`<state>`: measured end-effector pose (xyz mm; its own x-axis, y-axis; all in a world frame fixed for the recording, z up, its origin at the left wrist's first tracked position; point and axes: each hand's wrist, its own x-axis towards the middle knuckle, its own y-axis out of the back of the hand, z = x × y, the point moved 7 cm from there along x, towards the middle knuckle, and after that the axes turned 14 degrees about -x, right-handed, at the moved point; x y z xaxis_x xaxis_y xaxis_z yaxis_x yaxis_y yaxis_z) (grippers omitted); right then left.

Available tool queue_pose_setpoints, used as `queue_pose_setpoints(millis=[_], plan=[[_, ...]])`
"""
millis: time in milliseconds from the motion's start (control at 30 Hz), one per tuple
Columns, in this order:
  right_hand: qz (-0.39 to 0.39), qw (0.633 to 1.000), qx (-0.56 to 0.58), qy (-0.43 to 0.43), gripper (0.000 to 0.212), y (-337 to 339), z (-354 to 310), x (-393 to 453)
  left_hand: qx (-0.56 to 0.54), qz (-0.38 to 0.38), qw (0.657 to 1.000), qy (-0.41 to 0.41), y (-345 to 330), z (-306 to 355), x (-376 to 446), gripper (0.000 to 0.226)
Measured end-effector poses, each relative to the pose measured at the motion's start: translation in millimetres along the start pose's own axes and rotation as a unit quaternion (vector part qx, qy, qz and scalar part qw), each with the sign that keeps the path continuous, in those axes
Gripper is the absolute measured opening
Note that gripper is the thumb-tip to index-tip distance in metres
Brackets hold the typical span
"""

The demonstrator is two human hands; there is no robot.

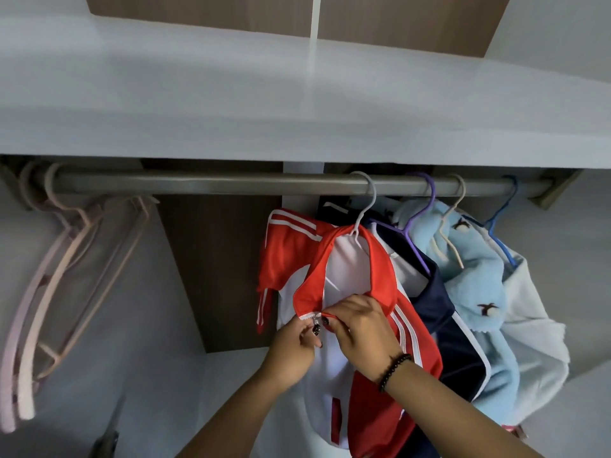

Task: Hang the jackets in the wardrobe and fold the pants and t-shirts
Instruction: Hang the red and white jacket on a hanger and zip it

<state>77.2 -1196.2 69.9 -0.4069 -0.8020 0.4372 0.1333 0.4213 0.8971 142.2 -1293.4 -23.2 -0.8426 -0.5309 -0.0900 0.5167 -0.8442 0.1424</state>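
Observation:
A red and white track jacket (291, 259) hangs on a grey hanger (365, 206) from the wardrobe rail (198, 185). My left hand (294, 350) pinches the zipper and front edge just below the collar. My right hand (360, 328), with a dark bead bracelet on the wrist, grips the opposite collar edge at the same spot. To the right hang a navy jacket (436, 309) on a purple hanger (420, 223), a light blue fleece (476, 269) and a white fleece jacket (532, 312) on a blue hanger (502, 219).
Several empty pink hangers (59, 276) hang at the rail's left end. A white shelf (297, 110) runs above the rail. The brown back panel (215, 259) shows between the hangers and the jackets. A dark object (105, 441) sits at the bottom left.

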Motion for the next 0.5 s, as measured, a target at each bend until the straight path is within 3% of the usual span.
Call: queue_pose_setpoints(millis=[133,367,433,500], plan=[[0.040,0.999,-0.004,0.016,0.023,1,-3,-11,0.192,0.017,0.980,-0.051,0,3,-9,0.023],[0.087,0.995,0.009,0.047,0.022,11,-4,-18,0.399,-0.002,0.913,-0.090,0,21,-18,0.031],[0.099,0.994,0.030,0.036,0.019,17,-4,-16,0.332,0.000,0.937,-0.107,2,31,-19,0.030],[0.093,0.994,0.052,0.024,0.018,20,-4,-12,0.158,0.013,0.981,-0.116,4,39,-23,0.023]])
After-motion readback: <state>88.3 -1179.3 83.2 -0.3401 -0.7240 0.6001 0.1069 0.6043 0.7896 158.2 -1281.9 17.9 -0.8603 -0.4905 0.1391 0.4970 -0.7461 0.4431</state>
